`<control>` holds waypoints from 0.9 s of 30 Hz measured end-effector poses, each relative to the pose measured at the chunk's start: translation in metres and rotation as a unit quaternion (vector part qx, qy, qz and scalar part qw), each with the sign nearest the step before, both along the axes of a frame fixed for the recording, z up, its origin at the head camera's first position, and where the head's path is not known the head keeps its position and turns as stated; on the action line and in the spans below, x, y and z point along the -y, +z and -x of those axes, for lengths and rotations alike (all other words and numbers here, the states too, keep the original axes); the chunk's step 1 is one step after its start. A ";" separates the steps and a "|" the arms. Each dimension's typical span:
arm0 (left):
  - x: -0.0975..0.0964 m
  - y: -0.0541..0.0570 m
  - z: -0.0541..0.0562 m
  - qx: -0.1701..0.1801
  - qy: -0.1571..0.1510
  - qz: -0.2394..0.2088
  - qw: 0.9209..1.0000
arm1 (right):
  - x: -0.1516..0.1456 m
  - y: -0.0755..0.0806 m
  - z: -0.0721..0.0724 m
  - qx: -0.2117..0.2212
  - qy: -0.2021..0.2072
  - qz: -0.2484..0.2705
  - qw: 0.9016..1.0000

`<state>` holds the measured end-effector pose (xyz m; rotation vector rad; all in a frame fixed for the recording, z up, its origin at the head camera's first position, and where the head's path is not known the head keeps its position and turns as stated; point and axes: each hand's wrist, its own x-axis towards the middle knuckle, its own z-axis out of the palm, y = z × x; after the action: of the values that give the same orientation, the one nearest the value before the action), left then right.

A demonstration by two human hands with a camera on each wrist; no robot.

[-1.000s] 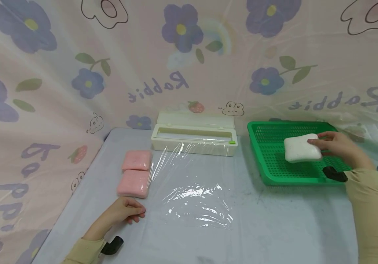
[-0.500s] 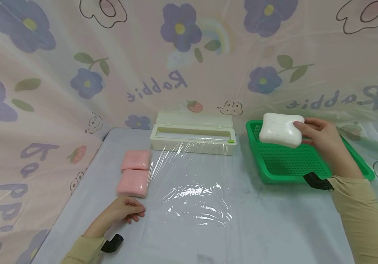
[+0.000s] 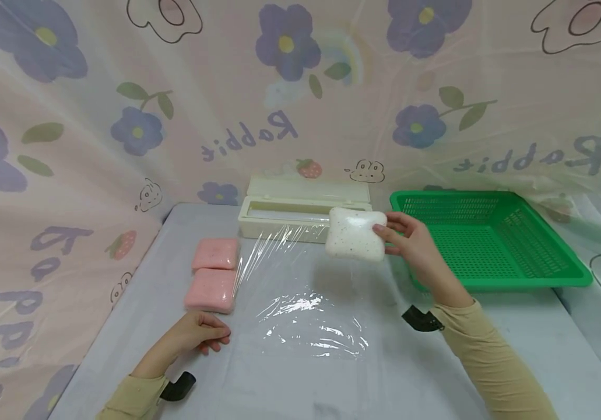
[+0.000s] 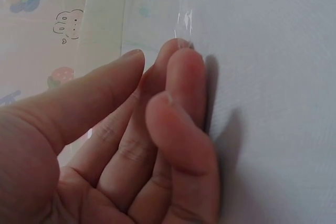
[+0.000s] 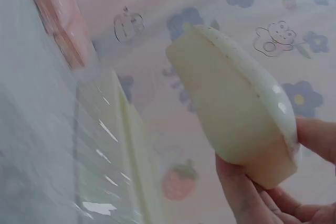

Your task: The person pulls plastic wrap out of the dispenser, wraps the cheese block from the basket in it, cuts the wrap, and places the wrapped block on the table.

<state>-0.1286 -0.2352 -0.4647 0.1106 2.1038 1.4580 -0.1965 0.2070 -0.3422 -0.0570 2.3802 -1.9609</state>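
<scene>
My right hand point(image 3: 410, 245) grips a white, speckled bar of soap point(image 3: 355, 234) by its right edge, thumb on the upper face. The soap is in the air, over the clear plastic film point(image 3: 305, 306); the right wrist view shows the side of this soap point(image 5: 231, 98). Two pink bars of soap point(image 3: 215, 254) lie against each other on the left. Just in front of them rests my left hand point(image 3: 197, 335), its fingers loosely bent. In the left wrist view, its thumb stands apart from the fingers, and film meets the fingertips point(image 4: 186, 72).
A cream film dispenser point(image 3: 284, 227) stands at the back with its lid up, film running forward from it across the white table point(image 3: 290, 391). To its right sits a green plastic basket point(image 3: 494, 280). A patterned curtain point(image 3: 300, 105) hangs behind.
My right hand has lifted the white soap out over the green basket and carried it left, to above the film. The left hand has stayed in place.
</scene>
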 end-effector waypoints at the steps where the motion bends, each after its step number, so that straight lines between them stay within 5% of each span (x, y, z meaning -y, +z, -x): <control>1: 0.000 0.000 0.000 -0.001 -0.001 0.001 1.000 | 0.007 -0.007 0.000 0.006 0.005 0.011 1.000; 14: 0.001 -0.001 -0.002 0.001 0.003 -0.001 1.000 | 0.070 -0.088 -0.009 0.107 0.026 0.080 0.991; 27: -0.001 0.003 0.000 0.001 -0.004 -0.001 1.000 | 0.089 -0.124 -0.016 0.135 0.051 0.067 0.987</control>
<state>-0.1285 -0.2347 -0.4617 0.1171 2.0982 1.4540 -0.1807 0.1184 -0.4667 0.0746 2.0368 -1.9395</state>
